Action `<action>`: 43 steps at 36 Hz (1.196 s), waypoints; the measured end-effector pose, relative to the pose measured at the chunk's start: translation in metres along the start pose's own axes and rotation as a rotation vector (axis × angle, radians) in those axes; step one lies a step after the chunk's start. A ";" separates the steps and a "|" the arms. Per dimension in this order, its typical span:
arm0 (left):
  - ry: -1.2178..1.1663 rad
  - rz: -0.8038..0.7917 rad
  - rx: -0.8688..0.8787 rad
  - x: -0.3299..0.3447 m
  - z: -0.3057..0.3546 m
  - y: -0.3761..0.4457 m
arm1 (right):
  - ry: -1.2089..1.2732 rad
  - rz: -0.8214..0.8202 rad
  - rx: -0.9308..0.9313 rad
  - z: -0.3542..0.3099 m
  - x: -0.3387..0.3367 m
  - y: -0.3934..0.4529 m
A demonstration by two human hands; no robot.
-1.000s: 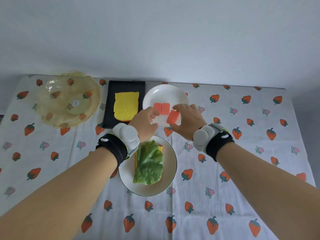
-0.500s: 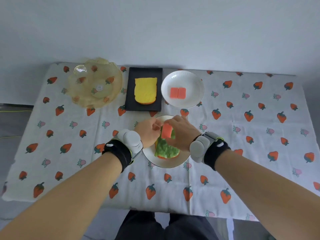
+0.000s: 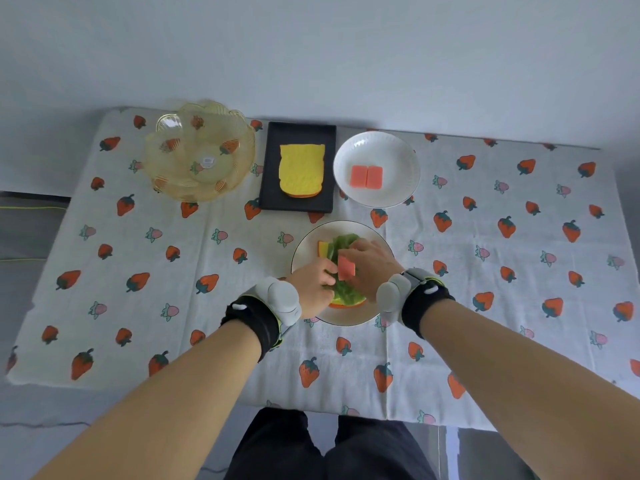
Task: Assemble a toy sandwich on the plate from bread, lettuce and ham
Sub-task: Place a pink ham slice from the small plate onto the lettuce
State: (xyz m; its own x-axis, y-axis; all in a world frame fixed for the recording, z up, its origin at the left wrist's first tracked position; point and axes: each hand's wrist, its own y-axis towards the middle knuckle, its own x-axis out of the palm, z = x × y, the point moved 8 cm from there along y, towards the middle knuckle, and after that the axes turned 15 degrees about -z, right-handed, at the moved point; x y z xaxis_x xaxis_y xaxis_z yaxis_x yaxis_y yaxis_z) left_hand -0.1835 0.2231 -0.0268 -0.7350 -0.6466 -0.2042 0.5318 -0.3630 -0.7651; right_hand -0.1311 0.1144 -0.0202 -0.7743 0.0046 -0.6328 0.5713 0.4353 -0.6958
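Right hand pinches a pink ham slice just over the lettuce.

Its fingers are closed on the ham slice, which is tilted above the green lettuce leaf; I cannot tell if the two touch. Left hand rests beside it with fingers curled on the leaf edge, seemingly steadying it. Under the leaf lies a bread slice on the near plate. Farther back a white bowl keeps two more ham pieces, and a black tray keeps the second bread slice. I judge this is the ham step; next, the slice must be laid flat and released, then the bread fetched.
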 end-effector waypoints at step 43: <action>0.101 0.556 0.065 -0.190 0.045 -0.041 | 0.491 0.283 -0.004 -0.044 -0.145 0.026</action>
State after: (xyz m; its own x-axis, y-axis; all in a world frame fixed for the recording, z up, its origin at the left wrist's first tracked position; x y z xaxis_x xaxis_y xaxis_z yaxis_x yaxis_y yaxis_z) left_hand -0.0466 0.3313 0.0708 -0.3723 -0.6858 -0.6254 0.8727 -0.0293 -0.4874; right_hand -0.0157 0.1653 0.0686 -0.6271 0.5397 -0.5617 0.7750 0.3595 -0.5197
